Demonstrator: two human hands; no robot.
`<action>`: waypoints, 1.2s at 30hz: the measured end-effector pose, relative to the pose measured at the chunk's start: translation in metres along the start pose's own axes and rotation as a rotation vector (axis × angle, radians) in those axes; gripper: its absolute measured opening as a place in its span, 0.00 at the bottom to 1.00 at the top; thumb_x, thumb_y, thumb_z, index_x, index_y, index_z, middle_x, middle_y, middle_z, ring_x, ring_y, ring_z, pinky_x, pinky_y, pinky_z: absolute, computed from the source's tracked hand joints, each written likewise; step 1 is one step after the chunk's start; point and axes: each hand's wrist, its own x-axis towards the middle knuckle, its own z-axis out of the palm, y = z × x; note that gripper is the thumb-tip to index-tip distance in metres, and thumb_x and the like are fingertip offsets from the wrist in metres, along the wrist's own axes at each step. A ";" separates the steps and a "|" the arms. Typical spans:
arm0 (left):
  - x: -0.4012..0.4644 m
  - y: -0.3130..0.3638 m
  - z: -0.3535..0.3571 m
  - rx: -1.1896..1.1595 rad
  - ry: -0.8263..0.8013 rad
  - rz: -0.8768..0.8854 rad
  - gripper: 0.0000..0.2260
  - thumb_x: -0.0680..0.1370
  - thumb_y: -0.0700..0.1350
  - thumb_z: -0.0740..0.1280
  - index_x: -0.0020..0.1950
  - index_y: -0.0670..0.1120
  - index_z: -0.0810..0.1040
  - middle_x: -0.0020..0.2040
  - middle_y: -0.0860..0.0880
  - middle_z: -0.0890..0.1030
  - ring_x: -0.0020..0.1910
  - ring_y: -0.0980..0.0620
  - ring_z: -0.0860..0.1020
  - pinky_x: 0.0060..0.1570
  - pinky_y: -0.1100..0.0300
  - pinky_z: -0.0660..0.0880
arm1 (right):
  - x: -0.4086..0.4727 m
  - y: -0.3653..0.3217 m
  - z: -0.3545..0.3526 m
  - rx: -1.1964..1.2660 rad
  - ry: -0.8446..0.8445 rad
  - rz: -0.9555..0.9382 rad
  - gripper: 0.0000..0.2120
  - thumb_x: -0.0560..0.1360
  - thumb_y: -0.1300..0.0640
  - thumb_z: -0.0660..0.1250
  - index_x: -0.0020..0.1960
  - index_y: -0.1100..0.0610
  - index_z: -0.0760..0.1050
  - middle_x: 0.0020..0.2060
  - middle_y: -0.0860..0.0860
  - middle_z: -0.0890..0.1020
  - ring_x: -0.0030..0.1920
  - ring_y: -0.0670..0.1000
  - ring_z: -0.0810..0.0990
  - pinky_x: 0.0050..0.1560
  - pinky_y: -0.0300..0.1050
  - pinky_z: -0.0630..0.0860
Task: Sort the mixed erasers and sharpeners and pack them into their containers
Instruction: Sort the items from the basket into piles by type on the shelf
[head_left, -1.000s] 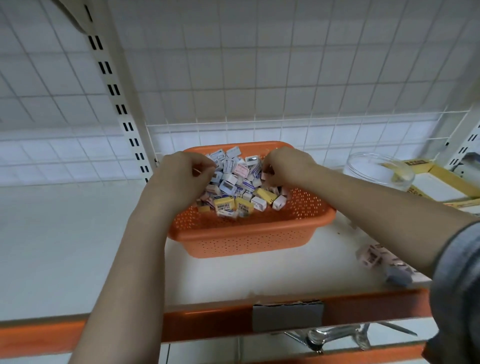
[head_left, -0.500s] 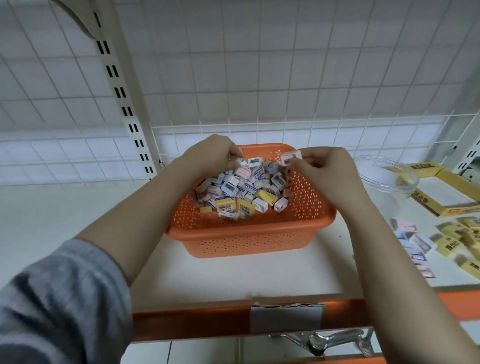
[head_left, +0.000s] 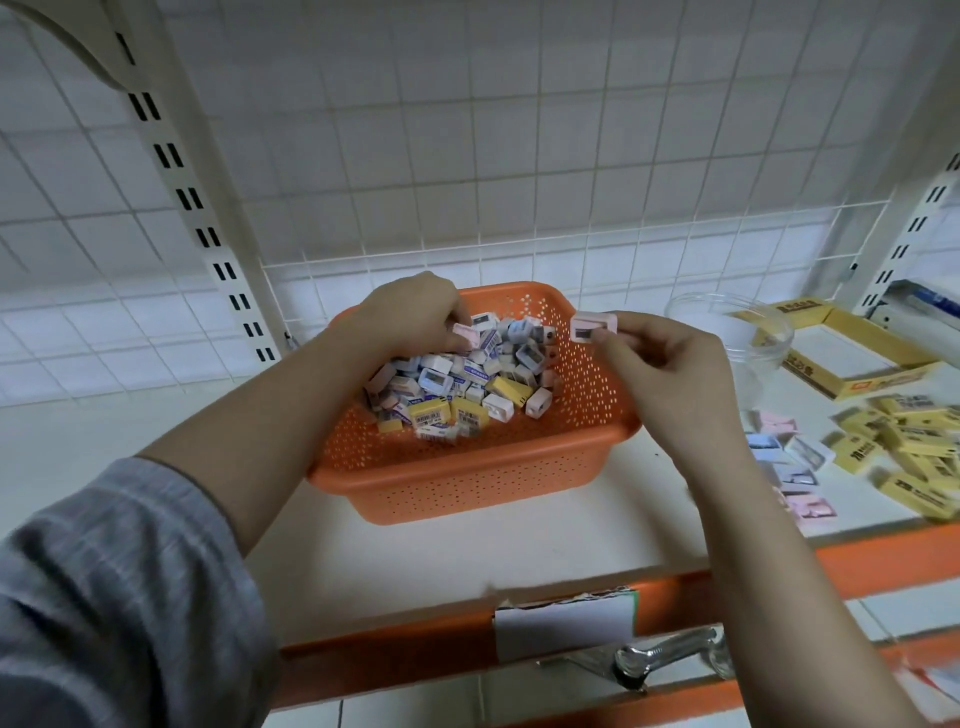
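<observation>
head | right hand (head_left: 670, 379) pinches pink sharpener (head_left: 594, 327) at fingertips, above orange basket (head_left: 467, 483) right rim | left hand (head_left: 410, 317) curled over mixed pile (head_left: 457, 384), thumb and fingers holding pink eraser (head_left: 466, 335) | clear jar (head_left: 748, 338) beyond right fingers

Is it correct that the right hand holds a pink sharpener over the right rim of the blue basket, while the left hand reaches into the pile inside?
Not quite: the basket is orange, not blue, as the head view shows. The rest stands: the right hand pinches a pink sharpener over its right rim, and the left hand reaches into the pile.
</observation>
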 end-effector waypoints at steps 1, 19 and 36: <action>-0.003 0.001 -0.004 -0.016 0.027 -0.001 0.15 0.74 0.56 0.68 0.57 0.52 0.81 0.41 0.56 0.78 0.43 0.54 0.74 0.34 0.61 0.67 | -0.001 0.000 -0.002 0.000 0.017 -0.003 0.08 0.74 0.61 0.68 0.45 0.49 0.81 0.37 0.43 0.84 0.37 0.38 0.80 0.40 0.30 0.74; -0.067 0.158 -0.022 -0.458 0.459 -0.124 0.11 0.76 0.54 0.67 0.49 0.48 0.83 0.45 0.47 0.82 0.43 0.52 0.76 0.47 0.56 0.69 | 0.010 0.034 -0.133 -0.135 0.068 0.011 0.07 0.76 0.58 0.66 0.48 0.48 0.80 0.37 0.52 0.84 0.42 0.56 0.82 0.44 0.50 0.77; -0.087 0.266 0.032 -0.494 0.383 -0.365 0.13 0.75 0.57 0.66 0.55 0.53 0.82 0.44 0.53 0.82 0.41 0.54 0.78 0.40 0.55 0.76 | 0.049 0.104 -0.150 -0.664 -0.367 0.096 0.17 0.75 0.50 0.67 0.60 0.57 0.76 0.56 0.54 0.81 0.55 0.52 0.79 0.55 0.43 0.73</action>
